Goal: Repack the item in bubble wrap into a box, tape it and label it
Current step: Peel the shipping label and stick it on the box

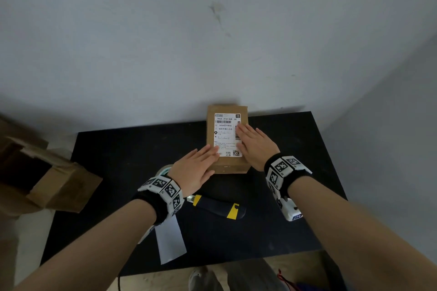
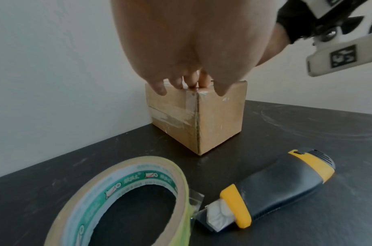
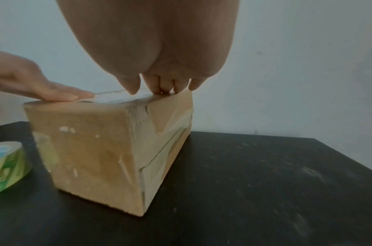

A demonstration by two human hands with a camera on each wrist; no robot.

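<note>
A closed, taped cardboard box (image 1: 227, 168) (image 2: 218, 119) (image 3: 92, 153) stands on the black table (image 1: 132, 149), close to the wall. A white shipping label (image 1: 225, 134) lies on its top face. My left hand (image 1: 197, 166) (image 2: 193, 50) lies flat with straight fingers on the label's near left corner. My right hand (image 1: 254, 143) (image 3: 159, 50) lies flat on the label's right side, fingers straight. Neither hand grips anything. What is inside the box is hidden.
A roll of packing tape (image 2: 122, 199) (image 3: 6, 166) and a black-and-yellow utility knife (image 1: 217, 207) (image 2: 271, 186) lie on the table just in front of the box. A white backing sheet (image 1: 170, 238) hangs over the near edge. An open cardboard box (image 1: 47, 179) sits off the table's left side.
</note>
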